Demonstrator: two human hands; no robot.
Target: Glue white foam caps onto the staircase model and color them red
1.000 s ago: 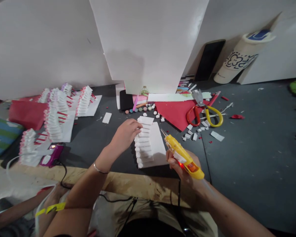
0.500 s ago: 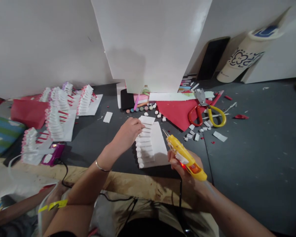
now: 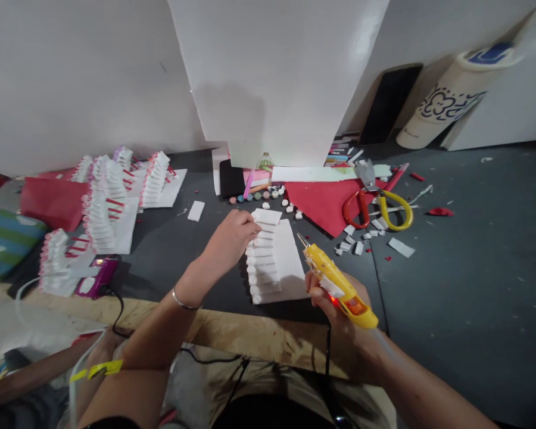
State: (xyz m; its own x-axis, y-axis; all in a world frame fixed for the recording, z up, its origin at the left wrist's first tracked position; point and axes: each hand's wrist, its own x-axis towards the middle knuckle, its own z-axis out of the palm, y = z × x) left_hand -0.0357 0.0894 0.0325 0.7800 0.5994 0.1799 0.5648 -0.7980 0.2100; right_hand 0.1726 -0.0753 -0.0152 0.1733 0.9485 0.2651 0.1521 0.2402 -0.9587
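My left hand is closed at the upper left edge of a row of overlapping white paper strips, its fingertips pinching the topmost strip. Small round white tips line the left side of that row. It lies on a white card on the dark table. My right hand is wrapped round a yellow hot glue gun, just right of the card. The gun's metal nozzle points up and left, apart from the strips. A red light glows near its handle.
Scissors with red and yellow handles lie on red paper, near white scraps. Finished-looking white paper rows stand left, by a purple device. A bottle and phone lean at the back. Another person's arm shows lower left.
Hardly anything differs. The view has shifted slightly, while my left hand stays at the topmost strip and my right hand keeps the glue gun beside the card.
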